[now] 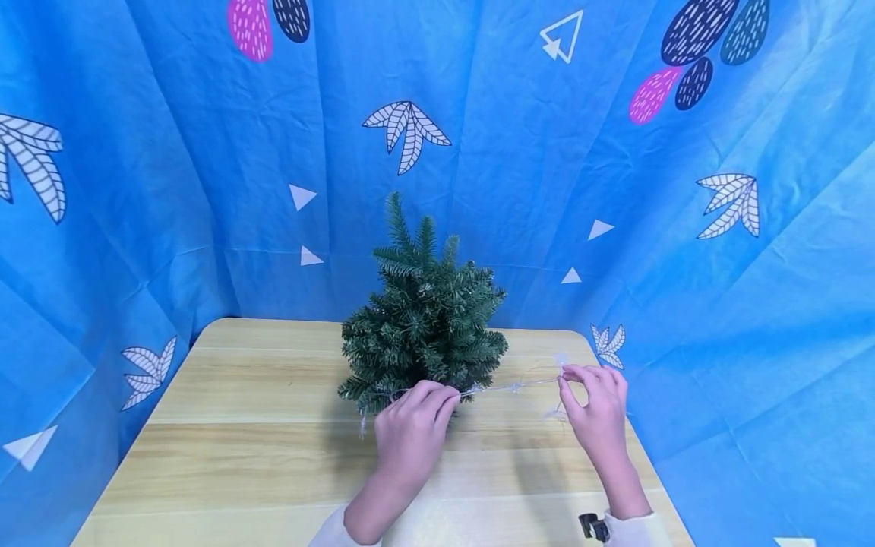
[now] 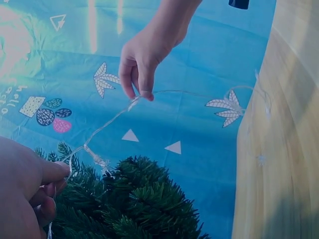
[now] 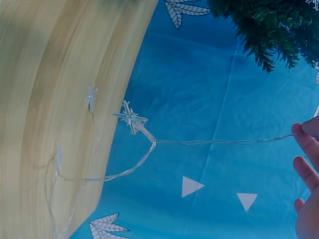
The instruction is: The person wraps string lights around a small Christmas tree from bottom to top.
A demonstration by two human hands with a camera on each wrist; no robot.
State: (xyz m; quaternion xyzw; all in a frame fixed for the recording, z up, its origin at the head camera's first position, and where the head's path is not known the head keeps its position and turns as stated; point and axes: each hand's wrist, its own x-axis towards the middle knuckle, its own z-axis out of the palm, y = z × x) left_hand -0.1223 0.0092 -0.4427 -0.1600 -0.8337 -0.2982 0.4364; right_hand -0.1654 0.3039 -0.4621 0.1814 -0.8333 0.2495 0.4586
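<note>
Two pinches on one thin clear string (image 1: 514, 387), that's what we've got. Our left hand (image 1: 412, 429) nips it between thumb and finger right in front of the little green tree (image 1: 424, 327), low down; can't tell if we're touching the branches. Our right hand (image 1: 597, 406) pinches it too, off to the right above the table (image 1: 239, 395). We'd say the direction is what counts: that stretch runs sideways, nearly straight, from the tree's near side out rightward, so our left hand's way closer. Past our right hand, loose string droops tablewards, spiky star tip (image 3: 131, 118) and all.
</note>
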